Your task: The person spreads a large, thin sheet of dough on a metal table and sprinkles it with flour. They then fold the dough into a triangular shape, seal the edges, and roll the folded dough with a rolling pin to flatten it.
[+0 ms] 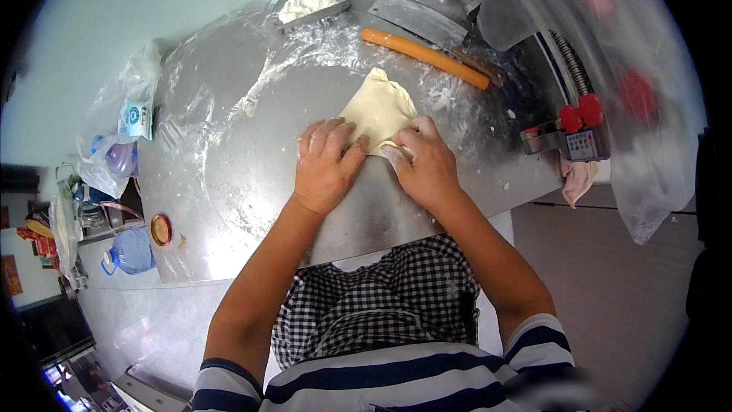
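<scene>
A flattened, roughly triangular piece of pale dough [380, 104] lies on the floured metal worktop [274, 120], its pointed end away from me. My left hand [327, 157] lies palm down at the dough's near left edge, the fingers reaching onto the metal and the thumb at the dough. With thumb and fingers, my right hand [422, 157] pinches the near right edge, where a small flap is lifted or folded. Beyond the dough lies an orange rolling pin [426, 57], slanting down to the right.
At the back are a metal scoop with flour [309, 7] and a cleaver blade [419, 18]. A plastic-covered machine with red knobs [580, 114] stands at the right. A round lid [160, 229] sits near the left corner; plastic bags [140, 77] lie along the left edge.
</scene>
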A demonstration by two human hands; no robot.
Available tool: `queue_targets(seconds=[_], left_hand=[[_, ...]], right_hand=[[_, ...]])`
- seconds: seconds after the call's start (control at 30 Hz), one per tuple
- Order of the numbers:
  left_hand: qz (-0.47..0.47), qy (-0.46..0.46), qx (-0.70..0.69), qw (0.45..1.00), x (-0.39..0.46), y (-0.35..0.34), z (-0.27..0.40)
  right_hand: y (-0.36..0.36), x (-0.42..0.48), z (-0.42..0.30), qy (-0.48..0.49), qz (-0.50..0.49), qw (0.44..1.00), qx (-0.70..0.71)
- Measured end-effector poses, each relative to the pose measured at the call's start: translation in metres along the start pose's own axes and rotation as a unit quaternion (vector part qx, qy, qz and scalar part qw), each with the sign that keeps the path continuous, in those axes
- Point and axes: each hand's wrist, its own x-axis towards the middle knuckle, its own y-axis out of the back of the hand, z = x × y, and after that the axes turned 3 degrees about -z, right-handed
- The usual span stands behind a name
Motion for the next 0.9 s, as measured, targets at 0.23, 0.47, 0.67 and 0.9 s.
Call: queue_targets(seconds=[0.23,0.47,0.67,0.9], left_hand=[[-0.024,-0.073,-0.015,0.997,0.005,-0.002,-0.010],[-0.066,0.050,-0.162,0.983,0.011,0.009,-0.009],[-0.028,0.133,-0.129,0.982,-0.016,0.019,-0.014],[-0.026,-0.003,0.009,1.000,-0.006,0.004,-0.022]], right_hand=[[-0.011,-0.008,0.003,0.136,0.145,0.977,-0.081],[-0.022,0.005,0.006,0.211,0.110,0.968,-0.081],[-0.025,0.014,0.005,0.159,0.109,0.981,-0.017],[-0.030,0.011,0.004,0.193,0.135,0.968,-0.087]])
